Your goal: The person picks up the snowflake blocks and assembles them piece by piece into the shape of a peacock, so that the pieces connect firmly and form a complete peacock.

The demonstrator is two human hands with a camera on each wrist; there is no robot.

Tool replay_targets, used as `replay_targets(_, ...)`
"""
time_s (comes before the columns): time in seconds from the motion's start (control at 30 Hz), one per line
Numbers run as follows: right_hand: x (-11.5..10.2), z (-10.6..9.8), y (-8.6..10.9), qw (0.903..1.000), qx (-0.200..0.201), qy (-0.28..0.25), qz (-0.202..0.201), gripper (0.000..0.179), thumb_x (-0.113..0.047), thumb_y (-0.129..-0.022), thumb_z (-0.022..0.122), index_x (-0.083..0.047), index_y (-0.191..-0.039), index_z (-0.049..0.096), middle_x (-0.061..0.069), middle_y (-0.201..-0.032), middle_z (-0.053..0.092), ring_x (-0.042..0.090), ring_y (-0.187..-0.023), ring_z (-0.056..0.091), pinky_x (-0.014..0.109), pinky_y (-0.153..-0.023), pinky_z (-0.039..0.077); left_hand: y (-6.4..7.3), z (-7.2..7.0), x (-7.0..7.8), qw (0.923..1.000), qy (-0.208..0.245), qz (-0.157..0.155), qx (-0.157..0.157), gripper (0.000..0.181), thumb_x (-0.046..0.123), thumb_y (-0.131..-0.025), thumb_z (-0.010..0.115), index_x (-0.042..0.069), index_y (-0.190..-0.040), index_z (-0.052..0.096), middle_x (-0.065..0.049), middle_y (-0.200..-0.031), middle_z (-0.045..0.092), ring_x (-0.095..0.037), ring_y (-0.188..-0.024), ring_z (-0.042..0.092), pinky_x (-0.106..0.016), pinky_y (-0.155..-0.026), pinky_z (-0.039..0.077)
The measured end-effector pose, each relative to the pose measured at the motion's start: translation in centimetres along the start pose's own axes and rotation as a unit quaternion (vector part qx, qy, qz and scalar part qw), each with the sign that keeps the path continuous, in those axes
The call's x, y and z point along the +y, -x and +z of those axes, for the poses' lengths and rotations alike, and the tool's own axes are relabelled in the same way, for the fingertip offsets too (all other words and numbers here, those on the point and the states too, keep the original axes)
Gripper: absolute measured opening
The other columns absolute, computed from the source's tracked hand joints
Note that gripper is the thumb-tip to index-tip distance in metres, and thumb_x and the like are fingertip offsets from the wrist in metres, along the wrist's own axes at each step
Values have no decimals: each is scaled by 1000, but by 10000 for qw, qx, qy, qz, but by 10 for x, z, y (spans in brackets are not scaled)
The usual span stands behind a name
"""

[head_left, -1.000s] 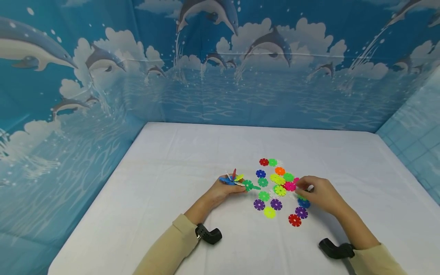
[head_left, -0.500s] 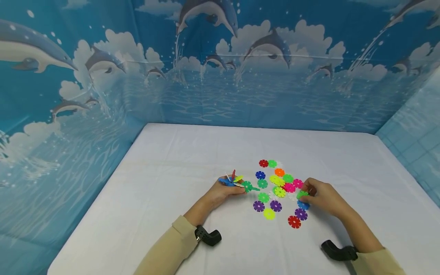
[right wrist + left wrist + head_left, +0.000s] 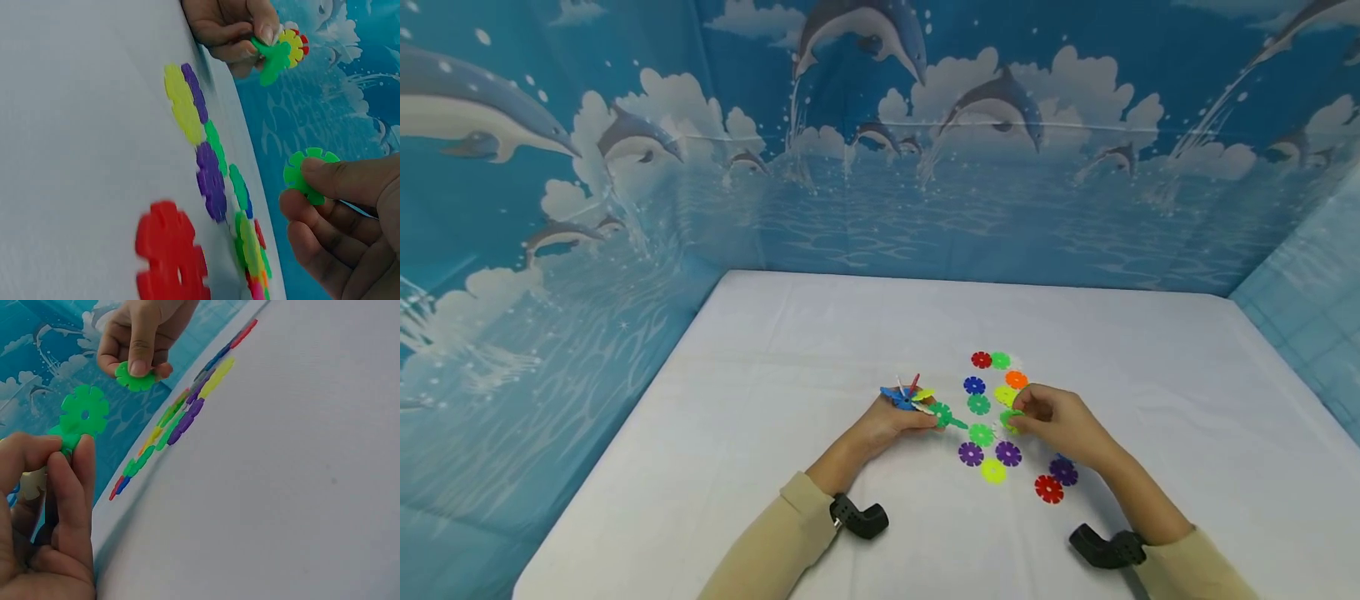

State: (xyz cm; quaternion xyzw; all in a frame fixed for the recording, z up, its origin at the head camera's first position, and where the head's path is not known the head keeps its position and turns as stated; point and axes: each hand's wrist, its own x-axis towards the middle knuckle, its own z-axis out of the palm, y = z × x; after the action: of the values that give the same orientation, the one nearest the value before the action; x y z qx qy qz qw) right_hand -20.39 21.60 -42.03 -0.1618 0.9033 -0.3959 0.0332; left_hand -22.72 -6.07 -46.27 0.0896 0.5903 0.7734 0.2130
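Observation:
My left hand [image 3: 883, 429] holds a cluster of joined notched plastic snowflake discs, with a blue disc [image 3: 905, 402] at its centre and red, white and yellow ones sticking out. Its thumb and fingers pinch the green end, where a green disc [image 3: 75, 406] stands up from the fingertips. My right hand [image 3: 1063, 425] pinches a loose light green disc [image 3: 293, 175] between thumb and fingers, raised above the table to the right of the cluster. Beneath and between the hands lie loose discs, among them a purple disc [image 3: 971, 453] and a yellow disc [image 3: 993, 471]. The right hand hides part of them.
A white cloth covers the table [image 3: 760, 500]. Nearer the front right lies a red disc [image 3: 1048, 489] beside a darker purple one [image 3: 1063, 472]. Farther back are another red disc [image 3: 981, 359] and an orange one [image 3: 1017, 379]. A dolphin-print curtain [image 3: 850, 208] borders the table.
My right hand has picked up the light green disc from the right side of the loose discs and carried it left, nearer the cluster. The left hand keeps its hold, almost still.

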Motion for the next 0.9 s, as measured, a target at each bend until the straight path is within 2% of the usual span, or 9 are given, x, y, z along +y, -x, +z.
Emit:
replay_targets(0.17,-13,17,-7,9992,22,-150,-378,12,-11,-88,73,-7,-97,67,-1,-89,67,17,-82,64,22,-73,53,-3,0,-1,9998,-64,115,-130,26,-13,-80,66,-6,-104,59,-3,-88,66,-14,-73,68,-25,-66,53)
replay_targets(0.3,-18,33,-12,9955,215,-267,-882,10,-6,-87,73,-9,-96,70,-4,-90,68,14,-81,65,25,-73,55,-4,0,-2,9995,-136,226,-196,23,-12,-80,67,-2,-100,61,-2,-83,68,-13,-70,66,-23,-61,49)
replay_targets(0.4,-19,42,-12,9903,412,-348,-1280,12,-1,-86,73,-8,-95,70,-3,-90,68,13,-82,65,27,-74,56,-2,0,-3,9989,-341,241,-219,19,-9,-81,68,-4,-99,64,-1,-76,69,-11,-67,65,-22,-59,47)
replay_targets(0.57,-19,49,-10,9836,802,-237,-1601,15,1,-84,74,-12,-93,71,-6,-89,67,12,-81,66,27,-73,56,-1,0,-4,9983,-454,163,-334,19,-3,-84,67,-8,-102,63,-1,-72,68,-11,-68,67,-23,-61,49)
replay_targets(0.67,-19,52,-11,9783,959,-197,-1828,16,1,-84,74,-13,-92,71,-7,-89,68,12,-80,66,27,-72,56,-1,0,-3,9976,-517,237,-393,21,-1,-86,66,-10,-104,62,-2,-72,68,-12,-67,68,-23,-61,50)
replay_targets(0.9,-18,58,-11,9687,889,-161,-2313,20,6,-80,76,-11,-90,72,-2,-87,69,10,-77,65,24,-68,56,-1,-3,-3,9943,-843,212,-621,11,-2,-87,64,-10,-96,63,-1,-72,67,-12,-66,66,-23,-64,52)
